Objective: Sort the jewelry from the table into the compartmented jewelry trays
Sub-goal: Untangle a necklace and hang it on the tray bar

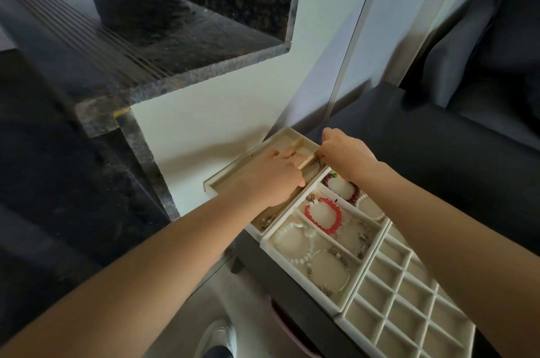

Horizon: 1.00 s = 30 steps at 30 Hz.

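Three cream trays are seen in a row on a dark table [295, 293], from near to far. Nearest, the grid tray [403, 311] of small square cups is cut off by the picture's lower edge, and part of it is hidden under the right arm. Next comes the bracelet tray [327, 243], touching it. In it a white bead bracelet [295, 243], a thin wire bracelet [328, 271], a red bead bracelet [324, 214] and a dark red bracelet [343, 189] are laid in their own boxes. Farthest, the long tray [263, 162] is set against the pale wall, with its corner sticking out past the table edge. Some small chain pieces [267, 220] are seen at its near end, too small to make out. The left hand [271, 179] is laid inside this tray with fingers bent; what they hold cannot be told. The right hand [344, 153] is curled tight at the far rim, pinching something small and blurred. A dark sofa [438, 153] is close on the right.
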Available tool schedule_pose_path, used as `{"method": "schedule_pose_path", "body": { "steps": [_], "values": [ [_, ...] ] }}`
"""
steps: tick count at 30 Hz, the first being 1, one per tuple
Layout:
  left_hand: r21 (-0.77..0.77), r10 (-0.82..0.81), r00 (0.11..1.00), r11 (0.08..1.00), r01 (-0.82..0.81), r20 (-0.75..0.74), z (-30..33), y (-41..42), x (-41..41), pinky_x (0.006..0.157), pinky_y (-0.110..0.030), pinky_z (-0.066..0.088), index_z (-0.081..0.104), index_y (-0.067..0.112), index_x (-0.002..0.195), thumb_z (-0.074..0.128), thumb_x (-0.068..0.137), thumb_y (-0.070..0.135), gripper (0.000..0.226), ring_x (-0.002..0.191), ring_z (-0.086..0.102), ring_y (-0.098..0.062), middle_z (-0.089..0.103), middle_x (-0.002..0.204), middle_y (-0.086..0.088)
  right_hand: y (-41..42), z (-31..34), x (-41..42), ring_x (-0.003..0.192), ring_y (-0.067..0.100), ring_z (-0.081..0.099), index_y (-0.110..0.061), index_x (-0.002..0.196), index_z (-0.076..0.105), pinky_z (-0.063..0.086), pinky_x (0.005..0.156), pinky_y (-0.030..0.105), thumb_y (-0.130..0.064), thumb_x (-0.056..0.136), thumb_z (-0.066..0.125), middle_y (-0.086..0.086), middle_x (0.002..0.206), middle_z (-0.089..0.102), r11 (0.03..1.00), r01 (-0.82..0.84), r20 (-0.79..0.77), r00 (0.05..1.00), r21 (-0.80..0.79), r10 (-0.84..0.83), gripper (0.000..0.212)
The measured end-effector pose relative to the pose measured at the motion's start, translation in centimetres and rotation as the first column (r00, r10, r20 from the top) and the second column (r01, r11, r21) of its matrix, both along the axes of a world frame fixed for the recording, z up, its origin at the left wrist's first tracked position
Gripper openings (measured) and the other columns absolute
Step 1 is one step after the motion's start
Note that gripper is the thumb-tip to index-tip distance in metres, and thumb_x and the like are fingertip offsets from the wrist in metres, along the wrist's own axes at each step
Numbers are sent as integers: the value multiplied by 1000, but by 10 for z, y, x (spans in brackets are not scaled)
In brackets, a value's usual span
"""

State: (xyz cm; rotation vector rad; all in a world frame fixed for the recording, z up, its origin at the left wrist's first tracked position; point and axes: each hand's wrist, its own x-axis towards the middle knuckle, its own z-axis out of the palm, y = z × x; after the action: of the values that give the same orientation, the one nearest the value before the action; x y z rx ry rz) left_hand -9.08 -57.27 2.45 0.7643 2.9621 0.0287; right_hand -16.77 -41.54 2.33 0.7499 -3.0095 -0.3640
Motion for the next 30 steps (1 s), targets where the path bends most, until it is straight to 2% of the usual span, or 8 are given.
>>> {"method": "schedule_pose_path", "body": {
  "steps": [3, 5, 8, 10, 14, 23, 27, 30],
  "values": [
    [68, 35, 999, 997, -36, 17, 5, -3, 5, 115, -39, 8, 53, 30, 132, 40, 96, 9, 44, 145, 6, -20, 16, 156, 3, 4, -1, 3, 84, 14, 40, -17, 107, 67, 36, 57, 25, -15, 93, 57, 2, 100, 40, 999, 36, -21, 999, -39, -37, 18],
    [132, 53, 999, 990, -53, 6, 9, -6, 10, 114, -38, 12, 56, 28, 128, 41, 93, 7, 44, 142, 15, -20, 24, 153, 3, 6, -2, 9, 90, 15, 46, -19, 115, 65, 45, 64, 27, -13, 94, 54, 3, 108, 46, 988, 62, 5, 998, -141, -62, 24],
    [203, 87, 996, 975, -89, 14, 14, -16, 20, 113, -34, 11, 60, 28, 124, 44, 90, 0, 47, 142, 16, -15, 27, 152, 7, 5, -2, 27, 93, 16, 54, -21, 122, 62, 52, 77, 31, -7, 94, 51, 3, 113, 55, 970, 65, 47, 997, -234, -56, 33],
    [218, 90, 996, 972, -90, 8, 14, -24, 29, 112, -31, 13, 62, 28, 121, 46, 89, -2, 46, 141, 17, -12, 29, 151, 8, 3, -4, 40, 96, 16, 56, -22, 124, 61, 52, 83, 32, -5, 93, 49, 2, 120, 57, 979, 54, 62, 997, -196, -43, 38],
    [135, 38, 999, 990, -39, 10, 6, -38, 44, 112, -33, 14, 66, 32, 116, 48, 89, -2, 46, 140, 19, -13, 31, 150, 9, 0, -4, 54, 98, 20, 58, -15, 118, 61, 51, 80, 33, -1, 90, 40, 4, 122, 59, 993, 70, 82, 995, -90, -63, 38],
    [87, -3, 1000, 996, 1, 25, 3, -43, 55, 112, -35, 20, 71, 28, 108, 53, 88, 2, 36, 139, 21, -16, 33, 150, 6, -5, 3, 61, 106, 22, 58, -10, 121, 59, 51, 85, 35, 2, 91, 39, 5, 129, 55, 993, 89, 173, 982, -81, -74, 38],
    [117, 28, 999, 993, -32, 36, 3, -45, 55, 111, -34, 20, 68, 29, 113, 49, 86, -4, 46, 138, 22, -14, 33, 149, 7, -2, 2, 58, 99, 22, 60, -11, 123, 57, 54, 83, 36, -2, 93, 41, 8, 123, 57, 985, 141, 168, 978, -104, -123, 34],
    [116, 50, 999, 992, -51, 10, 6, -41, 53, 111, -34, 20, 61, 30, 123, 45, 86, -6, 54, 138, 21, -15, 31, 150, 5, 3, 5, 52, 117, 24, 49, -11, 128, 54, 47, 95, 36, -4, 92, 46, 8, 130, 52, 991, 116, 83, 990, -72, -110, 37]
  ]
}}
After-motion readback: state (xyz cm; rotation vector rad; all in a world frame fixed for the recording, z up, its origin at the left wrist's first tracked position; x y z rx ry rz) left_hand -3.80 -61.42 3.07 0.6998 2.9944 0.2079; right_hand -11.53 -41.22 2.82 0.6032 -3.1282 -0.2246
